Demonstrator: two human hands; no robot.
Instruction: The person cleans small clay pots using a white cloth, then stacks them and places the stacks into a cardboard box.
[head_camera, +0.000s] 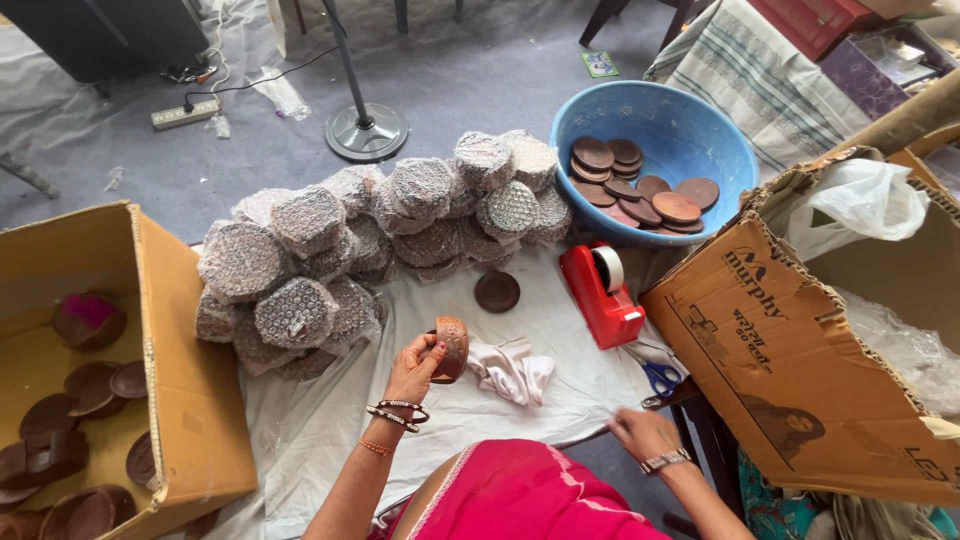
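The left hand (410, 368) is raised over the white cloth-covered counter (470, 410), its fingers (432, 350) closed around a round brown carved wooden dish (452, 348) held on edge, so its rim faces the camera. Just to the right of those fingers lies a crumpled white rag (512, 368) on the cloth. Beyond the fingers, further from the person, a flat dark brown wooden disc (497, 291) lies alone, and behind it sits a heap of round pieces wrapped in bubble film (370, 240). Beyond and to the right of the fingers stands a red tape dispenser (600, 292), with blue-handled scissors (657, 376) near it at the counter's edge.

The right hand (640, 432) rests low at the near right edge of the cloth, fingers bent and pressed on the fabric, holding nothing that can be made out. Far beyond it, a blue plastic basin (700, 130) holds more brown discs (640, 190). An open cardboard box (790, 350) lies tipped to the right; another cardboard box (185, 400) to the left of the left hand contains dark wooden bowls (60, 440).
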